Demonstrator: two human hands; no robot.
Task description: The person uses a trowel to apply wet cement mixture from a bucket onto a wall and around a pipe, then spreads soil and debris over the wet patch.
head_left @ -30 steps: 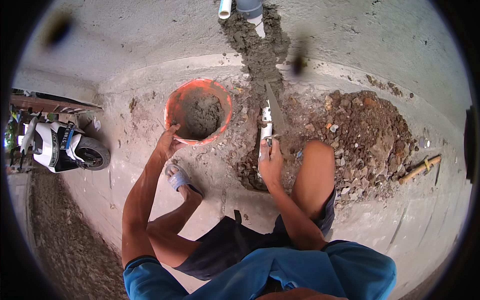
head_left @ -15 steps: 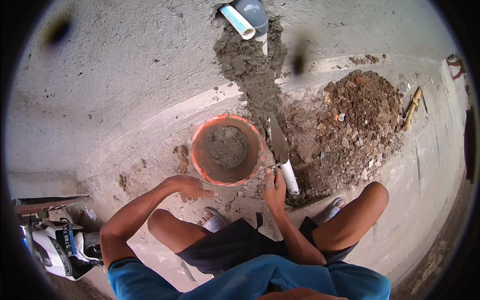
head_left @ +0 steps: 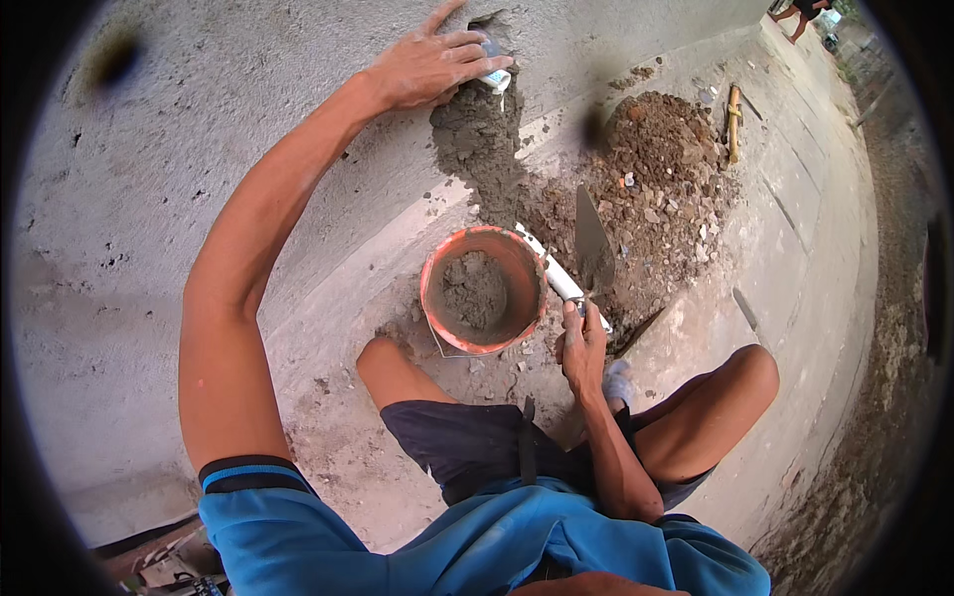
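Observation:
My left hand (head_left: 437, 68) reaches up the wall, fingers spread over the short white pipe piece (head_left: 496, 79) and the grey pipe fitting, which it largely hides. My right hand (head_left: 584, 343) grips a trowel (head_left: 593, 236) by its handle, blade pointing up the picture, over a long white pipe (head_left: 556, 274) in the trench. An orange-red bucket (head_left: 429, 290) of wet grey mortar stands just left of that pipe, wire handle down. Grey mortar (head_left: 459, 139) runs down the wall below the fitting to the ground.
A heap of soil and rubble (head_left: 666, 149) lies right of the trench, with a wooden-handled tool (head_left: 734, 124) beyond it. The rough wall (head_left: 129, 248) fills the left. A person's legs (head_left: 796, 24) show at top right. My bent knees flank the bucket.
My left hand has left the bucket rim and risen to the pipe on the wall. The bucket has shifted toward the trench. The trowel has moved right. The view has turned.

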